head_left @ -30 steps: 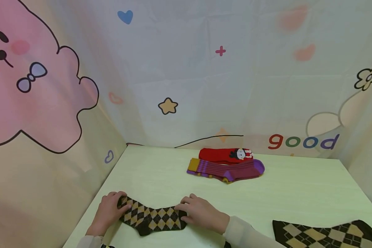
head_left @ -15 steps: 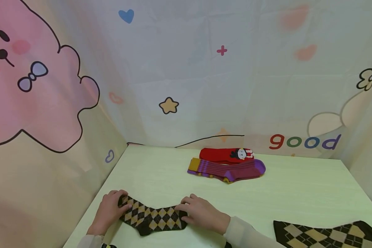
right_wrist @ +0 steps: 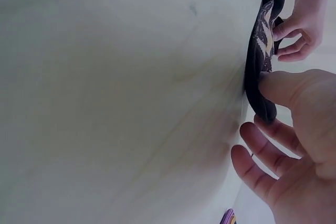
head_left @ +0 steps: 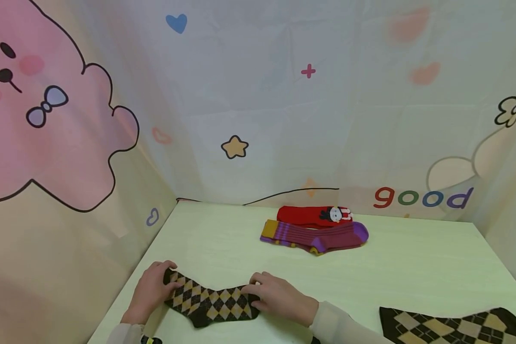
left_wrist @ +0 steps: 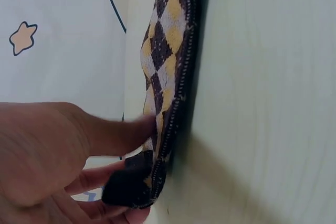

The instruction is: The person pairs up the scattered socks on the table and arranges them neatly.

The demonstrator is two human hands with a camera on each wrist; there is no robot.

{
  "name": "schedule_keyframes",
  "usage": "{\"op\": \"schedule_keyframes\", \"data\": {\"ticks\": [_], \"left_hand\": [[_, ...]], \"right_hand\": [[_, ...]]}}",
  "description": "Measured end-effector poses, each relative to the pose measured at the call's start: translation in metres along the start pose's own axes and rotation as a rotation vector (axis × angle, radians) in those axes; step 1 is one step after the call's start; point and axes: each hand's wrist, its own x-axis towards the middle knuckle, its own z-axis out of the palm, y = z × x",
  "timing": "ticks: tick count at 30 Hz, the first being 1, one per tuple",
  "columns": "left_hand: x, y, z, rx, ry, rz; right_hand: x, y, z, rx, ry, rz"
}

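A black, tan and yellow argyle sock (head_left: 217, 303) lies at the front left of the table, its dark heel toward me. My left hand (head_left: 148, 291) pinches its left end, thumb on the upper face and fingers behind; in the left wrist view the black end (left_wrist: 128, 184) is bent up between them, slightly off the tabletop. My right hand (head_left: 279, 296) holds the dark right end between thumb and index finger. In the right wrist view the other fingers (right_wrist: 257, 156) are spread beside the sock. A second argyle sock (head_left: 456, 327), with larger diamonds, lies flat at the front right, partly cut off.
Farther back on the pale green table (head_left: 413, 267) lie purple socks (head_left: 314, 236) with mustard cuffs, and right behind them red socks (head_left: 301, 216) with a cartoon figure. A printed curtain (head_left: 262, 105) stands along the back and sides.
My left hand has shifted slightly away from me, raising the sock's left end a little. The right hand stays almost still, and the other socks keep their places.
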Motion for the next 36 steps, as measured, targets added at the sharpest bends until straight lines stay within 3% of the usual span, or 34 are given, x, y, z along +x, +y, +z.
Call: {"op": "schedule_keyframes", "data": {"ticks": [8, 15, 23, 36], "left_hand": [[0.004, -0.002, -0.002, -0.018, 0.010, -0.014], [0.003, -0.005, -0.004, -0.064, -0.024, -0.068], [0.002, -0.003, -0.015, -0.068, 0.021, -0.020], [0.003, 0.004, -0.023, -0.049, 0.051, 0.028]], "right_hand": [[0.001, -0.002, 0.000, 0.120, -0.016, 0.022], [0.000, -0.005, -0.004, 0.117, -0.011, 0.013], [-0.002, -0.005, -0.013, 0.090, 0.032, -0.018], [-0.015, -0.002, -0.025, 0.161, 0.107, -0.020]]}}
